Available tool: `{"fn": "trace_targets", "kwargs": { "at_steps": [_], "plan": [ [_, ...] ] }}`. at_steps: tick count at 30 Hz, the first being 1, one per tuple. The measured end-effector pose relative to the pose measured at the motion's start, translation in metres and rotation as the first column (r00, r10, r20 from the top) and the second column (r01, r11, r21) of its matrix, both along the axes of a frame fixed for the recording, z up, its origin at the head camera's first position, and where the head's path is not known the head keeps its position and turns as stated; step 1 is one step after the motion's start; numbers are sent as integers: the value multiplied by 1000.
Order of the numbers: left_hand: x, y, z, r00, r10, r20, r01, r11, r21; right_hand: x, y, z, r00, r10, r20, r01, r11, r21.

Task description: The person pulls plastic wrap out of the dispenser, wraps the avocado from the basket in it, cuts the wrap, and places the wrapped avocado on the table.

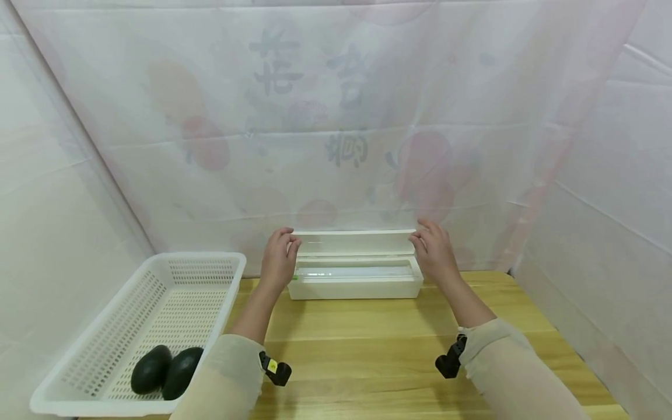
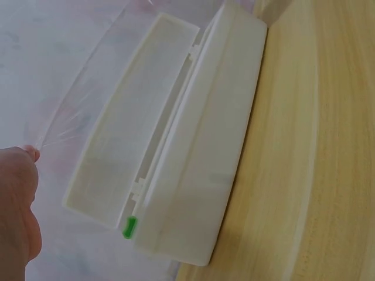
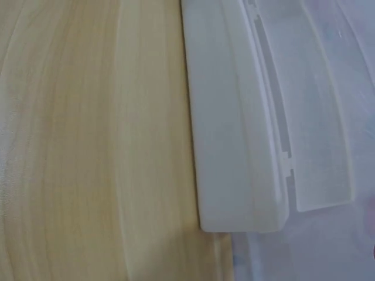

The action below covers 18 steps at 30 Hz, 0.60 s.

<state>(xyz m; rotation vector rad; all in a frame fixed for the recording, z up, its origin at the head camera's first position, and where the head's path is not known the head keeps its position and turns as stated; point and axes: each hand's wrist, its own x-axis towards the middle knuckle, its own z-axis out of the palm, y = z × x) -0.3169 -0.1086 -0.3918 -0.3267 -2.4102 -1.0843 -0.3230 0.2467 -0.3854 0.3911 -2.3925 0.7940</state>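
Observation:
A white cling film dispenser (image 1: 357,290) stands at the table's back edge, its lid (image 1: 354,242) tipped up and back. Inside lies a glossy roll (image 1: 362,272), and a small green piece (image 2: 129,227) shows at the left end. My left hand (image 1: 280,256) pinches a clear sheet of cling film (image 2: 73,108), its edge pulled taut with creases fanning from the fingertips. At the dispenser's other end, my right hand (image 1: 434,251) pinches the film's opposite side with thumb and fingers. Both hands are raised beside the lid; the right hand is almost wholly outside its own wrist view.
On the left stands a white perforated plastic basket (image 1: 236,291) holding two dark green, smooth oval fruits (image 1: 151,370). A pale printed curtain (image 1: 315,175) hangs right behind the wooden table (image 1: 357,350), with more sheeting on both sides.

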Motion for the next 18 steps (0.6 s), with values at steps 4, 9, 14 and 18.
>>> {"fn": "trace_targets", "kwargs": {
  "at_steps": [4, 9, 14, 18],
  "plan": [
    [-1, -1, 2, 1000, 2, -27, -2, 1000, 22, -2, -1, 4, 999, 5, -37, -5, 1000, -6],
    [-3, -2, 7, 998, 8, -55, -7, 1000, 19, -4, 0, 8, 998, -4, -61, 3, 1000, -16],
    [-3, -3, 17, 998, 13, -54, -12, 1000, 21, -4, 0, 18, 999, 4, -53, -6, 1000, -24],
    [-3, -4, 25, 998, 9, -55, -8, 1000, 19, -4, -2, 25, 999, 4, -37, -4, 1000, -22]
  ]
}}
